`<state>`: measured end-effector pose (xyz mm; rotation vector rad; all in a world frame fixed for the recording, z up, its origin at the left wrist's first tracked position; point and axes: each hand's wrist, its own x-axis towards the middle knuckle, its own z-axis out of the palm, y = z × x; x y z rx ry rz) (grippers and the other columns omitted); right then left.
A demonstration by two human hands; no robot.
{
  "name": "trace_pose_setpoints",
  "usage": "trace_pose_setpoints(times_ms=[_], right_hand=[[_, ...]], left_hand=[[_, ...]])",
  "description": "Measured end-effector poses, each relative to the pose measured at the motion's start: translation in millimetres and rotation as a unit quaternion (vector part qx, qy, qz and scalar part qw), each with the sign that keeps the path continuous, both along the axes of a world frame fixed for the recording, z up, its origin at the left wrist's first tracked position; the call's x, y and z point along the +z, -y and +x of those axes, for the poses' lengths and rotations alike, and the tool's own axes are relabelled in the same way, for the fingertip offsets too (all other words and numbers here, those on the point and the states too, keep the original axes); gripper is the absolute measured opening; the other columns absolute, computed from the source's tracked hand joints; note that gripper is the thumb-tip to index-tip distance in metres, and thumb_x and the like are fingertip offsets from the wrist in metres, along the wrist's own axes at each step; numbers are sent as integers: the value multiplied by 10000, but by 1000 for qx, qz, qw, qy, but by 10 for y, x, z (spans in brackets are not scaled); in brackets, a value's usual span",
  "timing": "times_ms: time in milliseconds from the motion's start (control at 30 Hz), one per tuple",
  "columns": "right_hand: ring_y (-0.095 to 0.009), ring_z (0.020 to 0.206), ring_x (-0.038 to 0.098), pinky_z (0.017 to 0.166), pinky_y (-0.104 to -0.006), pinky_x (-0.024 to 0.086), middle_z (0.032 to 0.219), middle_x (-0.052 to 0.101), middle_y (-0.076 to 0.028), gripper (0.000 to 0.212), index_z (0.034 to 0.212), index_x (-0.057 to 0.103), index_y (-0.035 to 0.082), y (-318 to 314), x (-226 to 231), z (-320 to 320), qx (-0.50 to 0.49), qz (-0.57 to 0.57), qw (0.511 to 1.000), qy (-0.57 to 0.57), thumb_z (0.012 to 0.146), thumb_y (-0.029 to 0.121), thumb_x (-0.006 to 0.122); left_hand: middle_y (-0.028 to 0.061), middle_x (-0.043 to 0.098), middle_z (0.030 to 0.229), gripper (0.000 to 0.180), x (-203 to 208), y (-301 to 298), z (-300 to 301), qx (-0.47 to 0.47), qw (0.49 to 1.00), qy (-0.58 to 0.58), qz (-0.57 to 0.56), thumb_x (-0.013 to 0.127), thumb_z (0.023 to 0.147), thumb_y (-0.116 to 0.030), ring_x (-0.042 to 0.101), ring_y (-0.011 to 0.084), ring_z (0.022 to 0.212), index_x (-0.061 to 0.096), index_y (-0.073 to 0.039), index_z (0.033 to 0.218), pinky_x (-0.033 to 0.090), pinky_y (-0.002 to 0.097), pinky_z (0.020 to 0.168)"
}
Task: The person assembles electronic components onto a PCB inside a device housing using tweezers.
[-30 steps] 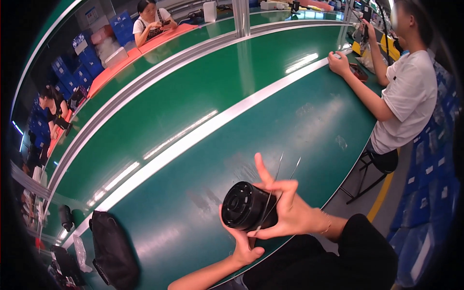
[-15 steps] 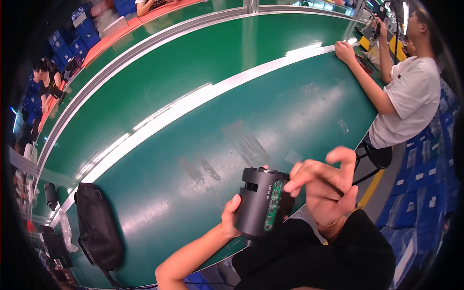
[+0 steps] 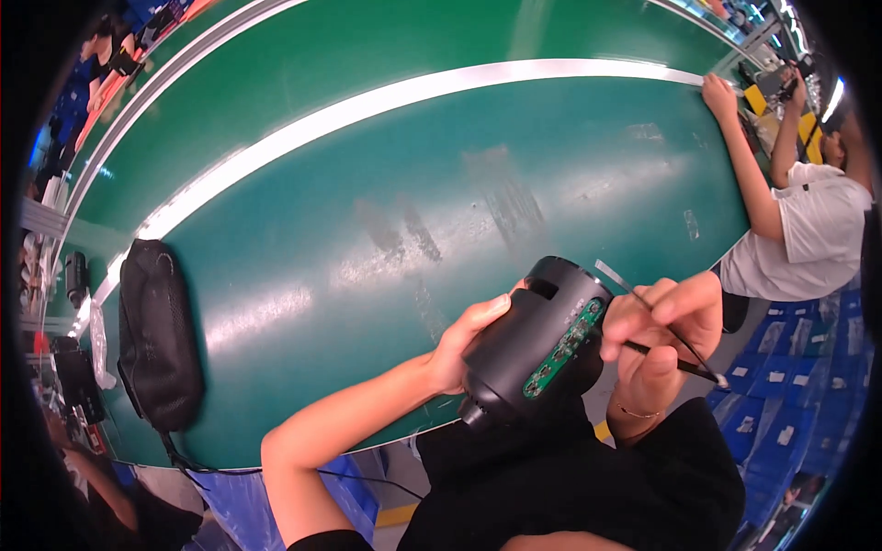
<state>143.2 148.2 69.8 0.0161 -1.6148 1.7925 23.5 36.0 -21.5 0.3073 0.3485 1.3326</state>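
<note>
The left hand [image 3: 469, 340] gripped a black cylinder [image 3: 528, 344] at 6 o'clock in the view, over the near edge of the green table [image 3: 413, 184], fingers wrapped round its left side. A green circuit strip [image 3: 560, 349] ran along the cylinder's right side. The right hand [image 3: 657, 335], at the cylinder's 3 o'clock, pinched thin tweezers [image 3: 675, 344], fingers narrow. A black pouch [image 3: 158, 335] lay at 9 o'clock. Another person [image 3: 808, 230] sat at 2 o'clock

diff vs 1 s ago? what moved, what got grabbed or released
The black cylindrical device was turned from lens-end-up to its side, green circuit strip now showing. Right hand closed from spread fingers onto thin tweezers beside the strip. Left hand still holds the device; black bag unmoved.
</note>
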Motion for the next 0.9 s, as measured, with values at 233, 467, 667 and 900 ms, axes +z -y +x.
trace_pose_setpoints(times_ms=[233, 467, 667, 900], right_hand=[[-171, 499, 550, 480, -273, 464, 676, 571, -155, 297, 873, 414, -11, 199, 69, -70, -102, 11, 995, -20, 740, 137, 635], [-162, 381, 505, 375, -245, 440, 605, 498, -129, 224, 757, 391, -24, 147, 44, -144, -97, 137, 980, -112, 714, 23, 606], [-95, 312, 367, 283, -236, 338, 488, 420, -86, 194, 706, 353, -27, 232, 6, -297, -187, 172, 953, -167, 716, -9, 546], [-96, 343, 393, 323, -231, 359, 504, 458, -94, 153, 688, 425, -40, 214, 46, -256, -202, 161, 964, -55, 716, 16, 564]], left_hand=[[144, 269, 1286, 873, 139, 8, -57, -115, 990, 87, 5, 391, 664, -702, 387, 389, 1072, 45, -248, 1325, 417, 591, 687], [200, 391, 1199, 819, 68, 109, -95, -121, 989, 89, 8, 363, 708, -648, 458, 346, 1024, 281, -46, 1257, 381, 483, 846], [223, 443, 1131, 743, 80, 83, -87, -121, 982, 142, 15, 377, 756, -580, 516, 343, 952, 309, -8, 1226, 435, 470, 801], [230, 452, 1119, 728, 133, 97, -55, -116, 967, 225, -26, 371, 761, -567, 533, 351, 921, 323, 2, 1213, 445, 477, 778]])
